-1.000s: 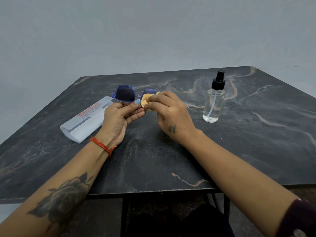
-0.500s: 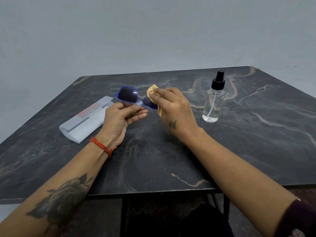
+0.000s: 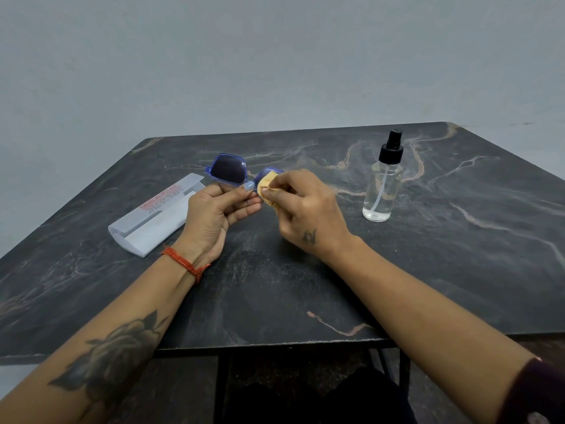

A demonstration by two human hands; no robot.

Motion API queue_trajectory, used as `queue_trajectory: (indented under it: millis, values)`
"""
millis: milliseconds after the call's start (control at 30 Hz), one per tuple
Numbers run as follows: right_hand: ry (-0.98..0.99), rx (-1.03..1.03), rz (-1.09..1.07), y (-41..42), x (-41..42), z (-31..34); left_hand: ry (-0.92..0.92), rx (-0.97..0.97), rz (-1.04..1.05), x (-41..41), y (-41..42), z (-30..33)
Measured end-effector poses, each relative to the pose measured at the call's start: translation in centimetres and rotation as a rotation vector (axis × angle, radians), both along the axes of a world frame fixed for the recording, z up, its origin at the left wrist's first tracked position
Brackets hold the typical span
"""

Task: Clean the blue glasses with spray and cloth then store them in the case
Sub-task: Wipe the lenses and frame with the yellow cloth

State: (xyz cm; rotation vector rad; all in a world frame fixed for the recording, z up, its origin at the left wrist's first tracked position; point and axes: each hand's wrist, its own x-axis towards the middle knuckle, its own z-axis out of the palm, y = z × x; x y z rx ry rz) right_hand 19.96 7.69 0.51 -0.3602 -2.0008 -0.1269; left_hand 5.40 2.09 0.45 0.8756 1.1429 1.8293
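Pinching the blue-framed glasses with dark lenses [image 3: 228, 172] near the bridge, the left hand [image 3: 214, 220] holds them up above the dark marbled desk [image 3: 458, 255], thumb and curled fingers [image 3: 247, 206] clamped on the frame. The right hand [image 3: 305, 209] grips a small yellow cloth [image 3: 266, 186], fingers bunched round it, pressing it on the right-side lens. The white plastic case [image 3: 153, 218] lies left; the clear spray bottle with black nozzle [image 3: 382, 182] stands right, apart.

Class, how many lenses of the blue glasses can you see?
2: one lens bare above the left hand, the other lens mostly covered by the cloth in the right hand.
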Motion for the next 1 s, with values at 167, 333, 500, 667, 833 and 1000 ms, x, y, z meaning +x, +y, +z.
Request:
queue_trajectory:
  millis: [167, 333, 500, 667, 833, 1000]
  values:
    - [-0.029, -0.024, 0.013, -0.1, -0.4, 0.1, 0.004, 0.011, -0.005, 0.0, 0.0, 0.1]
    - [-0.034, -0.051, -0.056, 0.4, -0.3, 0.3, 0.044, -0.016, -0.014, 0.2, 0.1, 0.1]
    - [-0.017, -0.065, -0.118, 1.0, -0.2, 0.3, 0.020, -0.016, -0.008, 0.2, 0.0, 0.2]
    - [0.030, -0.078, -0.126, 1.0, 0.1, 0.3, -0.015, -0.009, 0.006, 0.2, -0.1, 0.2]
    - [0.091, -0.089, -0.103, 0.9, 0.4, 0.0, -0.044, -0.005, 0.007, 0.1, -0.2, 0.3]
    - [0.085, -0.068, -0.055, 0.6, 0.3, -0.2, -0.056, 0.000, 0.011, 0.0, -0.2, 0.3]
